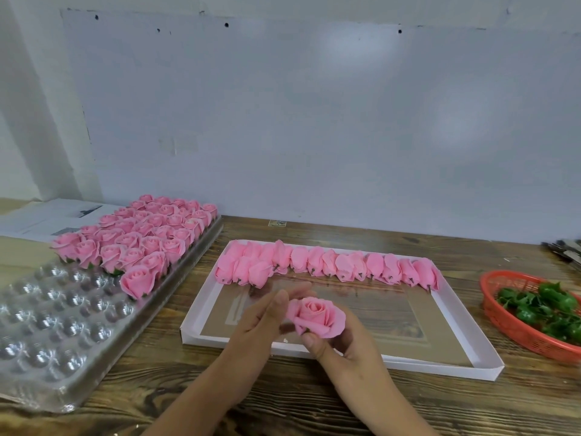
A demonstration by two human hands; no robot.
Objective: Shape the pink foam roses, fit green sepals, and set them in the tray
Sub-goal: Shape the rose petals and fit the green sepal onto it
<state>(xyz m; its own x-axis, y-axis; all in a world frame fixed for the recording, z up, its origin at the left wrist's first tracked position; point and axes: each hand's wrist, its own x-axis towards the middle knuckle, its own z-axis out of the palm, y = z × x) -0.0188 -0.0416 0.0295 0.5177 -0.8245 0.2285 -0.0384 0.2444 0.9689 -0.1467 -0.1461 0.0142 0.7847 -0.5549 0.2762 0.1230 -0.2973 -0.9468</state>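
Above white box [446, 365]: right hand [338, 343] grip cups pink rose [316, 316] underneath; left hand [262, 322] fingertips pinch outer petal.

- I saw a pale grey-white wall [314, 121] filling the upper view, marked by a few small dark holes.
- Soft patches of light lay on it.
- Below it ran a dark-grained wooden table [283, 388].
- Newspaper [47, 215] lay far left.
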